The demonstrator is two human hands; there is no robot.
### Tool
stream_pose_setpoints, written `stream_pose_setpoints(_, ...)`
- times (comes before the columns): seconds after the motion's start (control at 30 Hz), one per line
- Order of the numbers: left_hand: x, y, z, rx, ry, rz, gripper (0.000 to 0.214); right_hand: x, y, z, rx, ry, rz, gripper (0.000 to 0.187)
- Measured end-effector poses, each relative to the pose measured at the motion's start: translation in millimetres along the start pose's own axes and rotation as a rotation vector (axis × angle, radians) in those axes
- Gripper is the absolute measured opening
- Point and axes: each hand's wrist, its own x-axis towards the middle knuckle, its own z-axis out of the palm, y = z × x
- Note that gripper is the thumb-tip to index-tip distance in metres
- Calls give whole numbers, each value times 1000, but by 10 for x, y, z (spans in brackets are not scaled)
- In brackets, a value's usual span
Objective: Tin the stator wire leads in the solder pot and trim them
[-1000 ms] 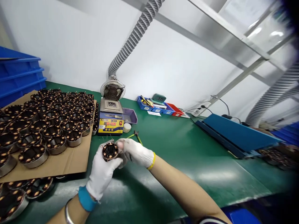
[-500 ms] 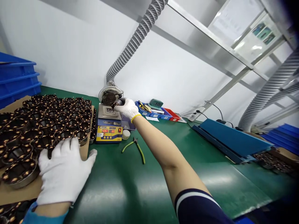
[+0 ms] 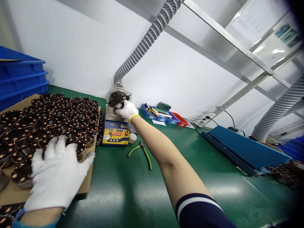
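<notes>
My right hand, in a white glove, is stretched far forward and closed on a round copper-wound stator, holding it over the top of the solder pot, a small unit with a yellow front and red digits. My left hand, also gloved, lies flat with fingers spread on the stators that stand in rows on a cardboard sheet at the left.
A grey ribbed fume hose ends at a round intake just behind the solder pot. Green-handled cutters lie on the green mat. Blue and red bins stand at the back, blue crates far left, a blue board right.
One second ago both hands held one stator near me. My right hand carried it out to the solder pot; my left hand let go and came down on the stators on the cardboard.
</notes>
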Motion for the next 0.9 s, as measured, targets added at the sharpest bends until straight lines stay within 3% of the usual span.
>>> stream_pose_setpoints(0.27,51,-158,221,-17,-12,59,23,7,-21,-18,-9,13,31,42)
stream_pose_setpoints(0.37,49,-123,274,-27,58,68,18,9,-26,-26,-14,5,23,43)
stream_pose_setpoints(0.5,18,77,159,-78,171,89,16,18,-24,-66,4,9,16,42)
stream_pose_setpoints(0.63,-85,354,14,-244,107,147,9,19,-25,-76,7,28,15,44)
stream_pose_setpoints(0.7,-164,474,8,-275,101,219,2,11,-29,-51,7,33,24,47)
stream_pose_setpoints(0.9,-326,668,118,-311,153,343,15,5,4,-74,57,68,25,48)
